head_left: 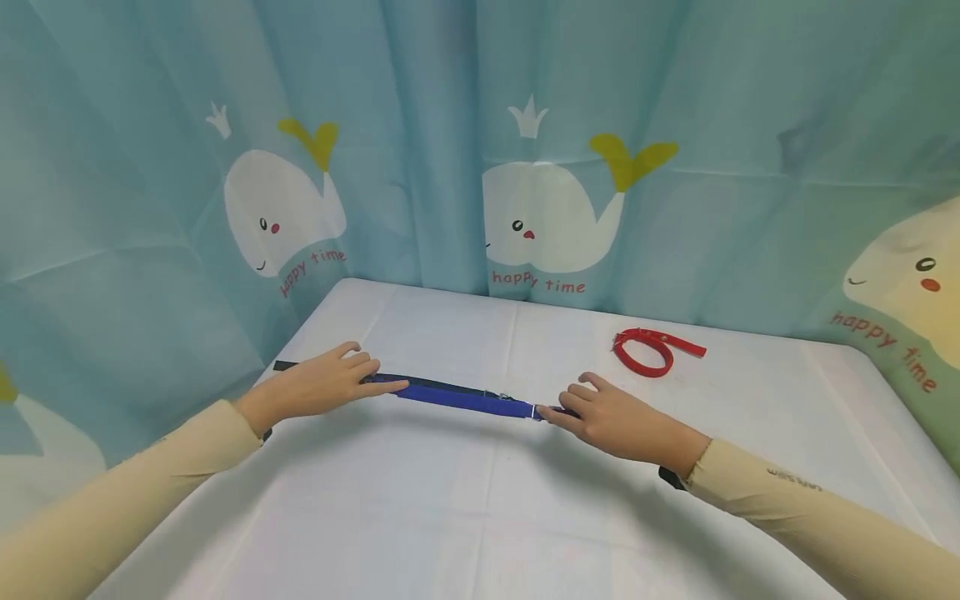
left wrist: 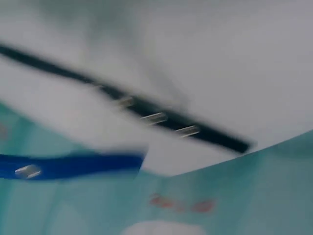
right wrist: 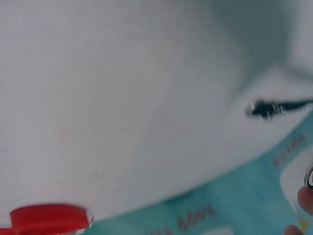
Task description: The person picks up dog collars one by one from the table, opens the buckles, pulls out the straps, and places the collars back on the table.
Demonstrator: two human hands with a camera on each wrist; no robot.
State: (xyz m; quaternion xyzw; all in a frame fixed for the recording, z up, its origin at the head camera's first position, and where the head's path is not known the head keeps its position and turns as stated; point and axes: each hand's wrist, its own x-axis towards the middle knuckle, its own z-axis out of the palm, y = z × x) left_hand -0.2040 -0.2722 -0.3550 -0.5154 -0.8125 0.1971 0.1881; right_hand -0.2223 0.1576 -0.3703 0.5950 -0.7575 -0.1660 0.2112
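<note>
A blue collar-like strap (head_left: 465,400) is stretched between both hands above the white table. My left hand (head_left: 322,385) pinches its left part, the thumb lying along the strap. My right hand (head_left: 618,417) pinches its buckle end at the right. Beyond and partly behind it lies a black strap (head_left: 442,383) with a metal buckle (right wrist: 266,108), flat on the table. In the left wrist view, the blue strap's free end (left wrist: 93,165) sticks out with a metal fitting on it, near the black strap's studded end (left wrist: 166,119). Right fingertips (right wrist: 305,199) show at the right wrist view's edge.
A red strap (head_left: 645,367), curled into a loop with its tail pointing right, lies on the table's back right. The white table (head_left: 420,517) ends at a blue curtain (head_left: 420,150) printed with whales, hanging behind and on the left.
</note>
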